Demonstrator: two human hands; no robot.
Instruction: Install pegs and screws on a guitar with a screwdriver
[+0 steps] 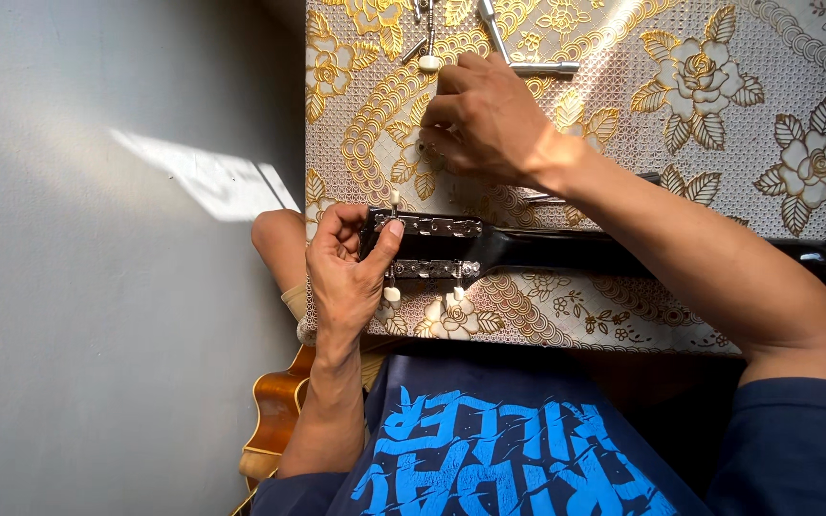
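A black guitar headstock (437, 248) with metal tuner plates and white pegs lies across a table covered in a white-and-gold floral cloth (719, 105); its neck (566, 250) runs to the right. My left hand (346, 272) grips the end of the headstock, thumb on the upper tuner plate. My right hand (485, 119) hovers over the cloth just beyond the headstock, fingers curled down and pinched; whether it holds a small part is hidden. A loose tuner with a white knob (429, 59) lies by its fingertips.
A metal rod-like tool (528, 57) lies at the table's far edge. A brown wooden guitar body (274, 420) stands by my left forearm, below the table. A grey wall with a patch of sunlight (97, 239) fills the left side.
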